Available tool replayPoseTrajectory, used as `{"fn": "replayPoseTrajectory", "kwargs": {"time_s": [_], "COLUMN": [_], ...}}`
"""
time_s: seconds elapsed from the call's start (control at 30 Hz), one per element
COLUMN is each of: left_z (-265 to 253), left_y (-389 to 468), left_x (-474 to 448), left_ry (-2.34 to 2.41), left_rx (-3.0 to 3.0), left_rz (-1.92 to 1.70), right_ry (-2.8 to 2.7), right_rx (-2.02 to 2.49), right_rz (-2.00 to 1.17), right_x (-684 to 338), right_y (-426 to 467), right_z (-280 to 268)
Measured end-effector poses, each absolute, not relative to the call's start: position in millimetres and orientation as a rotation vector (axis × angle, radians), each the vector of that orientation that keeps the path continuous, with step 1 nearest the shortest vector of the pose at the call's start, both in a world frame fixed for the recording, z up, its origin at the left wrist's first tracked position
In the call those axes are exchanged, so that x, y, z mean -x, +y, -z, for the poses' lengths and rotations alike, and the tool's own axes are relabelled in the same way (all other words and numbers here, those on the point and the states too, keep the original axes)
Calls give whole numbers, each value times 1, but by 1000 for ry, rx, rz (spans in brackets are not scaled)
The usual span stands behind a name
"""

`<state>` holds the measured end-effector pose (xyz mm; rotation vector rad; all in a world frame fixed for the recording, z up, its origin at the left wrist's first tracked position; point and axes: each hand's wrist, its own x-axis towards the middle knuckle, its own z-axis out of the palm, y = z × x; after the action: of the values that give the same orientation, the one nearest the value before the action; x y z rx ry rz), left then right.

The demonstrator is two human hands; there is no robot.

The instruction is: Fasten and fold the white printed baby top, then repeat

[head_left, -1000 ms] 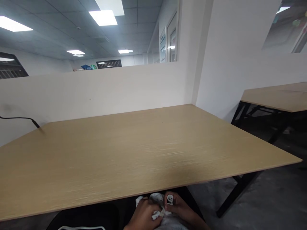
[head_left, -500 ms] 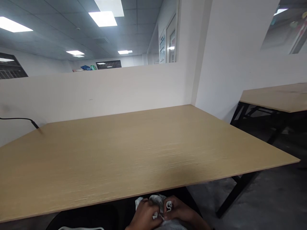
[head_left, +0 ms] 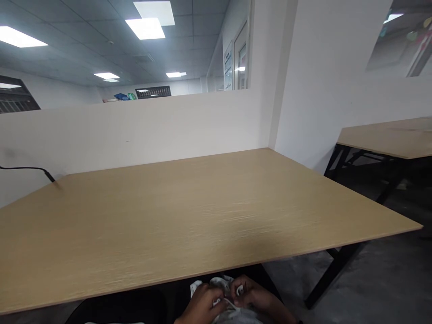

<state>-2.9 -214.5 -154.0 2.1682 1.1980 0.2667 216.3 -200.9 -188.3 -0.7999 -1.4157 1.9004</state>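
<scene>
Below the near edge of the wooden table, both hands are closed low in my lap on a light, pale-patterned cloth (head_left: 236,317). My left hand (head_left: 204,302) has its fingers curled and pinched on the bunched cloth. Close beside it, my right hand (head_left: 251,294) pinches a white cord (head_left: 232,304), and a short bit of white shows between its fingers. The cord runs across the small gap between the two hands. What lies under the fingers is partly hidden.
The wooden table (head_left: 162,216) spreads out in front of me, above my hands. A black cable (head_left: 47,173) reaches its far left corner. A black table leg (head_left: 332,274) stands to the right. A second table (head_left: 388,137) is farther right, beyond a white wall (head_left: 310,90).
Both hands stay in nearly the same place. The white curl at my right fingers shows less now, and the cord between the hands looks straighter.
</scene>
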Motion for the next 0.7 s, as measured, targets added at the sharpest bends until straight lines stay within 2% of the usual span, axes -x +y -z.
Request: {"fn": "replayPoseTrajectory", "kwargs": {"time_s": [0.13,0.7], "left_z": [151,157], "left_y": [-215,-212], "left_x": [1,-3], "left_ry": [1192,1142], "left_rx": [-2077,-2120], "left_rz": [-302,-290], "right_ry": [-1387,-1318], "right_rx": [798,842], "right_rz": [-1803,-1805], "right_x": [-217,-214], "right_y": [-201,-202], "right_z": [189,187]}}
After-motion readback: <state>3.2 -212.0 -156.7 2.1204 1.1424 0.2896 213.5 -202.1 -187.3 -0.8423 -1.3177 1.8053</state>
